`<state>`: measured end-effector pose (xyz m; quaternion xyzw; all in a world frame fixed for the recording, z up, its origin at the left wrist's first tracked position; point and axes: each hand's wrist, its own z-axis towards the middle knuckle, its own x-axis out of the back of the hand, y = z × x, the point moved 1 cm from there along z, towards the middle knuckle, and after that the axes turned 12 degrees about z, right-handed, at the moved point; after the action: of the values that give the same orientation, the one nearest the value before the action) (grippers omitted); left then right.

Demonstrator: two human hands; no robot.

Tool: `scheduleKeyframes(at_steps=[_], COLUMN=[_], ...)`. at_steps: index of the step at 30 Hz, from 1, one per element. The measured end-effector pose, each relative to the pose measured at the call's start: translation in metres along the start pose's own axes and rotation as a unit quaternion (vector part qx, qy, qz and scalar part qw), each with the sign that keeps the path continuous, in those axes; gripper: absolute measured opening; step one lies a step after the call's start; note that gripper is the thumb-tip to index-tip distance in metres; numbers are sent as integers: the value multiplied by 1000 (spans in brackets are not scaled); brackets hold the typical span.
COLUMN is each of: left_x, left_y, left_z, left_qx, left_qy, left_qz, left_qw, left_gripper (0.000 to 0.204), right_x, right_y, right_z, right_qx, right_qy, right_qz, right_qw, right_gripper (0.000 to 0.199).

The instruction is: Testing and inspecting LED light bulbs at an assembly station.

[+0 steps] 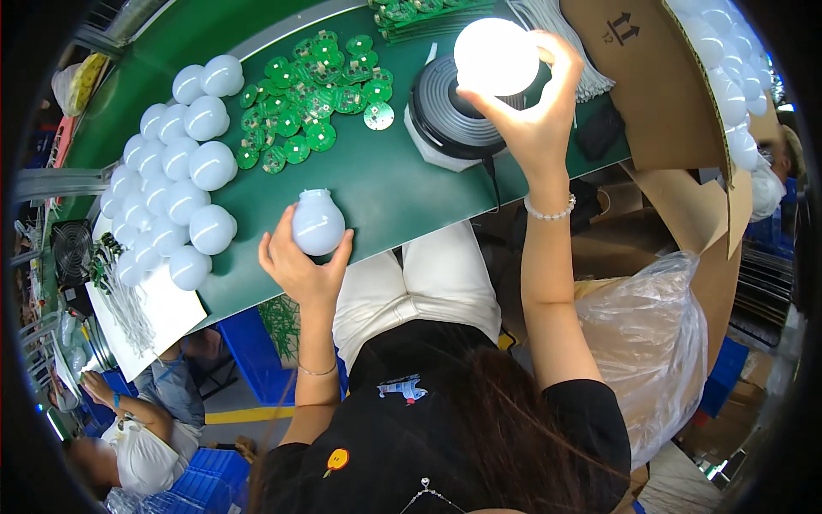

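My R hand (pixel 535 124) has the lit bulb (pixel 497 56) gripped b/w thumb and fingers, thumb on its lower L side, fingers round its R. It's glowing too bright to show detail. It sits over the far R part of a ringed black disc (pixel 458 107); can't tell if they touch. Disc is on a white block (pixel 441 154) w/ a black cord (pixel 494 184) hanging off the near edge.

My L hand (pixel 304 278) is closed round a white globe (pixel 318 224), neck up, at the near edge of the green tabletop (pixel 377 201), thumb on R, fingers on L.

Other stuff: pile of round green circuit boards (pixel 321 94) mid-tabletop, past the L hand; cluster of white bulb covers (pixel 184 163) on the L, w/ white paper (pixel 158 295) just below, near side; bundle of white wires (pixel 565 47) beside the R hand; cardboard box (pixel 655 103) on the far R, w/ more white globes behind its flap.
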<state>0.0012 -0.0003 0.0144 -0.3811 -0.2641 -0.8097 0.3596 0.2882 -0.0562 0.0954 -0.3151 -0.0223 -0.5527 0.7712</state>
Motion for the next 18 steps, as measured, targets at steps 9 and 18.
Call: scheduleKeyframes(at_steps=[9,18], left_x=[-1,3], left_y=[-3,-7], left_z=[0,-4], left_qx=[8,-11], left_qy=[-3,10], left_qz=[-16,-103], left_qw=[1000,995], left_gripper=[75,72], right_x=[-3,-27], right_y=[3,-60], right_z=[-7,5], right_qx=[-74,-107], right_qy=[34,-93], right_qz=[136,357], right_qw=[987,923], right_gripper=[79,74])
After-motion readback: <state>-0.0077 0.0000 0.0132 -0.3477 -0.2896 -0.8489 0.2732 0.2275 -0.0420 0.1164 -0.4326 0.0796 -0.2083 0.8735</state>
